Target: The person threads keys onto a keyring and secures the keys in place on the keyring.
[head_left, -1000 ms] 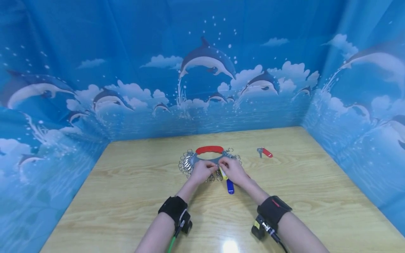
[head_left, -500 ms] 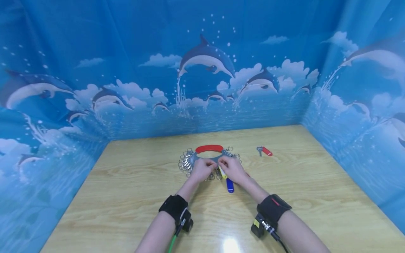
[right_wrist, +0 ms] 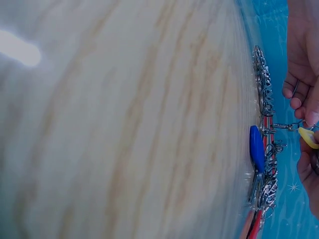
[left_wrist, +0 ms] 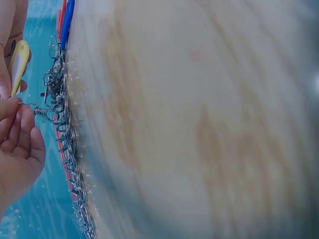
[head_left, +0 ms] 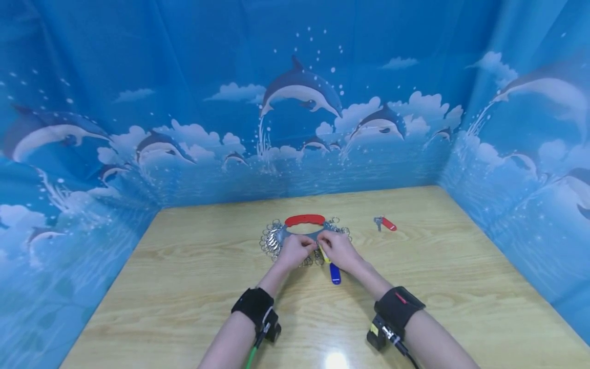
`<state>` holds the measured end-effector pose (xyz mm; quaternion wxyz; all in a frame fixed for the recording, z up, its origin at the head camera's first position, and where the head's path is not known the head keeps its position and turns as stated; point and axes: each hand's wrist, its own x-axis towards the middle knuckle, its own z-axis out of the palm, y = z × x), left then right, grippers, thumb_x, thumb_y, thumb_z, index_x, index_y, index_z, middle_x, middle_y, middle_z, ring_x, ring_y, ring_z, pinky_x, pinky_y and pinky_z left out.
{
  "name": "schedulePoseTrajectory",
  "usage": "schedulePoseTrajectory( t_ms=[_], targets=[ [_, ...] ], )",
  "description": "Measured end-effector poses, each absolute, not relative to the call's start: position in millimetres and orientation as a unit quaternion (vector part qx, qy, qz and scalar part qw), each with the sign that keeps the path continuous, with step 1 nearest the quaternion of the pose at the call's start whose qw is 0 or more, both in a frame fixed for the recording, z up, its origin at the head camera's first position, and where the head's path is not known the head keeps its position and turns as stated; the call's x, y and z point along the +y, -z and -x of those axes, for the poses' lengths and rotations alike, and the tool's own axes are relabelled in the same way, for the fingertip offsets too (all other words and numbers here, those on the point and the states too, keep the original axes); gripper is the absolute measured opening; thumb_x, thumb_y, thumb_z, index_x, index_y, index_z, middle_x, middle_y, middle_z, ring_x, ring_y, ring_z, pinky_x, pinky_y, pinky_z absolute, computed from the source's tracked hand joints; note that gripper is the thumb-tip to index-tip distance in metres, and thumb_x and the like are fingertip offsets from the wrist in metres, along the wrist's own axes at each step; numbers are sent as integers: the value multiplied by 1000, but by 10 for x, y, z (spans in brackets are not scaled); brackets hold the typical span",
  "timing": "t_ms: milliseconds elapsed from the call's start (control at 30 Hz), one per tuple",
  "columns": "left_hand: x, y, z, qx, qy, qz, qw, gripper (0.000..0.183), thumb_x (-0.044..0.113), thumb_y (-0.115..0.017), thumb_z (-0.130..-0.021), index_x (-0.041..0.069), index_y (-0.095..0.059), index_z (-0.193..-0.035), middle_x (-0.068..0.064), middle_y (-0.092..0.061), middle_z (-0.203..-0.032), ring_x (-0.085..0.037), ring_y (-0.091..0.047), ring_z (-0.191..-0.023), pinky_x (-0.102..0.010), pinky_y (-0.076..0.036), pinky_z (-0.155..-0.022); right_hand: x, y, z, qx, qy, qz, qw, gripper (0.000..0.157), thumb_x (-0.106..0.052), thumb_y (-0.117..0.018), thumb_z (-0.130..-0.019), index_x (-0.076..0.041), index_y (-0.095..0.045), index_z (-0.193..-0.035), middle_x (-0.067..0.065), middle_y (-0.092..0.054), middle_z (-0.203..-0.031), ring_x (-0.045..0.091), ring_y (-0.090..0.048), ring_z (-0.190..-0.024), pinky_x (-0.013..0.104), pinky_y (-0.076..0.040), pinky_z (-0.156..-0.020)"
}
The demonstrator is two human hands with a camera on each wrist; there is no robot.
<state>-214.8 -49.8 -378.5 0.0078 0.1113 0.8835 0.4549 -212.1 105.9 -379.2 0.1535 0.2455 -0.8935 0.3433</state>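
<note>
In the head view both hands meet at the front of a grey plate with a red handle (head_left: 304,220), fringed with metal clips and rings. My left hand (head_left: 295,251) pinches a small metal key ring (left_wrist: 29,105), joined to a swivel clip (left_wrist: 44,113) that is drawn up from the plate. Against it, my right hand (head_left: 340,251) holds a yellow key tag (left_wrist: 19,62) with a pale label. A blue key tag (head_left: 335,273) lies just in front of the right hand. Fingers hide part of the ring, so whether the yellow tag is threaded on it is unclear.
To the right, a red key tag (head_left: 389,223) with keys (head_left: 379,222) lies on the wooden table (head_left: 193,297). Many ringed clips (head_left: 271,239) bunch at the plate's left side. A blue dolphin-print curtain (head_left: 207,174) borders the table's back and sides.
Both hands stay at the same spot over the plate, fingertips together. Less of the yellow key tag shows beside the right hand; the head view has shifted slightly.
</note>
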Motion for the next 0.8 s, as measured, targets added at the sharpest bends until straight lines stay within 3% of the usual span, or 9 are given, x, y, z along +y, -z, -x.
schedulePoseTrajectory(
  t_ms=[500,800],
  targets=[
    [-479,3776,2132,880,-465,-95,3,12,14,-60,-89,6,-70,-89,-10,-64,-73,-8,-43,-50,-20,-36,-46,1050,3815,2130,-889,-328,-265,176,6,-2,-61,-87,-6,-65,-89,4,-66,-82,10,-56,-65,21,-46,-57],
    [-494,3803,2171,876,-475,-88,8,13,17,-64,-86,6,-70,-89,-8,-66,-78,-9,-48,-56,-23,-44,-55,1055,3822,2132,-895,-326,-262,157,7,-4,-59,-89,-5,-65,-92,4,-65,-84,9,-54,-65,22,-45,-57]
  ],
)
